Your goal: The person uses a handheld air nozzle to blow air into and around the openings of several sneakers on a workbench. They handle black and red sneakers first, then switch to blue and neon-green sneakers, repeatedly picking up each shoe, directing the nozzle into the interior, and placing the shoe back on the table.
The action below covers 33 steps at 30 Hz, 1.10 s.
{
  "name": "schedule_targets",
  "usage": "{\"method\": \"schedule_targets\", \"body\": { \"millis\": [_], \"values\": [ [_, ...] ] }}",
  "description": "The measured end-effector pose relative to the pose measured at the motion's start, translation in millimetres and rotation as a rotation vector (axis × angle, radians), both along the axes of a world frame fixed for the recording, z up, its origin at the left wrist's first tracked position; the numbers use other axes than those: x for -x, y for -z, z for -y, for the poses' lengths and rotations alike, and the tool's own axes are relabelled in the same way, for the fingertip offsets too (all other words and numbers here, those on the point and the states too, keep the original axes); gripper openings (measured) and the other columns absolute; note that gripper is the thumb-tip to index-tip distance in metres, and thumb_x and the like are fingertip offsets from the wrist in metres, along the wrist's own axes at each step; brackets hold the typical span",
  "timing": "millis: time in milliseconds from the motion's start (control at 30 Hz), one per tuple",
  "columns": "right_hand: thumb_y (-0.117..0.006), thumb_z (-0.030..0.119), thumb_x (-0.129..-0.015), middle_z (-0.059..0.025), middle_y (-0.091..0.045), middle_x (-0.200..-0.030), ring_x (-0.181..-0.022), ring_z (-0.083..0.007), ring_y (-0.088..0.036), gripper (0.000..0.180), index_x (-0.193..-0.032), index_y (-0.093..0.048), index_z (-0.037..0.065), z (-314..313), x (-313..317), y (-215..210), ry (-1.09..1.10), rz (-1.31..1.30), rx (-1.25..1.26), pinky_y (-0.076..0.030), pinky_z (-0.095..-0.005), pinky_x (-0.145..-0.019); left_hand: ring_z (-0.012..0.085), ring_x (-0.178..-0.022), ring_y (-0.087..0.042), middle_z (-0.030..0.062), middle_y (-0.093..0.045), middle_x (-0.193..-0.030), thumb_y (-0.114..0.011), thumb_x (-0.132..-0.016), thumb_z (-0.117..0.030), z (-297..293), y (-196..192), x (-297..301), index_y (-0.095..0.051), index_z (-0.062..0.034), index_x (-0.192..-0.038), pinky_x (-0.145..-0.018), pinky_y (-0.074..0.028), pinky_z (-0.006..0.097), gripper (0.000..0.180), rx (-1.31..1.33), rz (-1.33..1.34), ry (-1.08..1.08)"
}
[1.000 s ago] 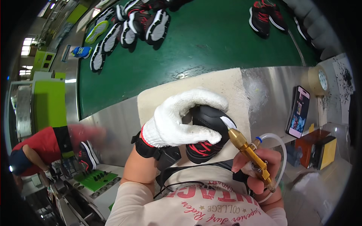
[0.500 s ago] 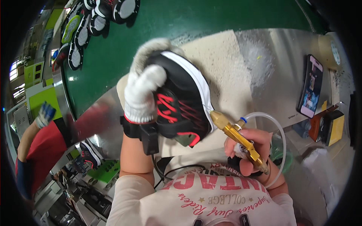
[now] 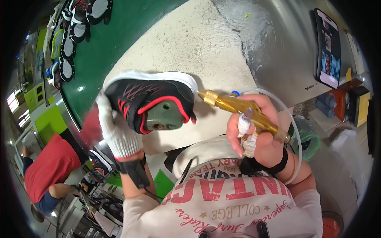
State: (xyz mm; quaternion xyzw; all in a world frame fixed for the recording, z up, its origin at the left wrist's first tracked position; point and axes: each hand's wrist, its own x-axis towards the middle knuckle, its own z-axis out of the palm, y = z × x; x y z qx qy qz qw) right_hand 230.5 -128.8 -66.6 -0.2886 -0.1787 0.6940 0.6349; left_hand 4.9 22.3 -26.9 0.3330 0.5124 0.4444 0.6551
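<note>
Left hand (image 3: 118, 133), gloved, had grip clamped on toe end of black shoe (image 3: 160, 88); right hand (image 3: 270, 147) had grip wrapped round brass-coloured gun (image 3: 234, 105), tip (image 3: 204, 96) near heel (image 3: 188, 86).

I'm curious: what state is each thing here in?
Black-and-red shoe with white sole: tipped on its side, held
Green solid form: inside the shoe's opening
White-gloved left hand: closed on the shoe's toe end
Gold metal gun: tip beside the heel, contact unclear
Bare right hand: closed around the gun
Clear plastic hose: bent in an arc
Black rectangular phone: screen lit
Beige mat: dark-speckled
</note>
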Motion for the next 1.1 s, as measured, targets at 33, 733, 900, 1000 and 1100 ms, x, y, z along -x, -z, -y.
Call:
{"method": "schedule_targets", "body": {
  "millis": [33, 733, 900, 1000, 1100],
  "values": [
    [-0.051, 0.019, -0.091, -0.0127, -0.055, -0.09, -0.068, -0.0115, -0.052, 0.049, -0.132, -0.03, 0.004, -0.6, 1.2, -2.3, 0.003, -0.02, 0.046, -0.046, -0.0231, -0.056, 0.029, -0.111, -0.057, 0.0171, -0.057, -0.123, -0.041, -0.098, -0.038, 11.3, -1.7, 6.9, -0.048, -0.0004, -0.128, -0.093, -0.048, 0.044, 0.048, 0.043, 0.022, -0.045],
    [-0.076, 0.025, -0.078, -0.0142, -0.059, -0.098, -0.083, -0.0212, -0.06, 0.069, -0.131, -0.039, 0.0, 55.1, -8.9, -36.3, -0.204, 0.714, -0.149, -0.048, -0.0317, -0.073, 0.0372, -0.121, -0.049, 0.0215, -0.044, -0.135, -0.051, -0.094, -0.032, 120.4, -5.2, -23.5, -0.029, -0.002, -0.14, -0.101, -0.039, 0.056, 0.058, 0.674, 0.943, 0.344],
    [-0.056, 0.043, -0.091, -0.0135, -0.054, -0.098, -0.076, -0.0157, -0.055, 0.066, -0.134, -0.027, 0.002, 71.8, -16.9, -66.2, 0.035, 0.44, 0.083, -0.045, -0.0272, -0.071, 0.0348, -0.132, -0.035, 0.0207, -0.038, -0.14, -0.052, -0.093, -0.025, 114.2, -0.9, -73.5, -0.03, 0.0, -0.139, -0.109, -0.03, 0.053, 0.057, 0.781, 1.048, 0.482],
    [-0.057, 0.05, -0.088, -0.0154, -0.053, -0.103, -0.077, -0.0155, -0.055, 0.071, -0.132, -0.027, 0.001, 71.6, -15.8, -71.5, 0.178, 0.44, 0.16, -0.044, -0.0272, -0.072, 0.0331, -0.135, -0.03, 0.0177, -0.036, -0.143, -0.058, -0.09, -0.033, 100.2, 11.8, -95.3, -0.038, -0.0103, -0.139, -0.11, -0.027, 0.049, 0.058, 0.845, 0.99, 0.613],
    [-0.057, 0.051, -0.088, -0.0156, -0.052, -0.107, -0.078, -0.0147, -0.055, 0.073, -0.131, -0.028, 0.001, 67.7, -19.1, -74.1, 0.238, 0.533, 0.182, -0.044, -0.0269, -0.073, 0.0313, -0.131, -0.036, 0.0201, -0.031, -0.145, -0.061, -0.088, -0.031, 96.7, 17.0, -123.8, -0.045, -0.0136, -0.135, -0.095, -0.047, 0.036, 0.052, 0.748, 1.041, 0.579]
  ]
}}
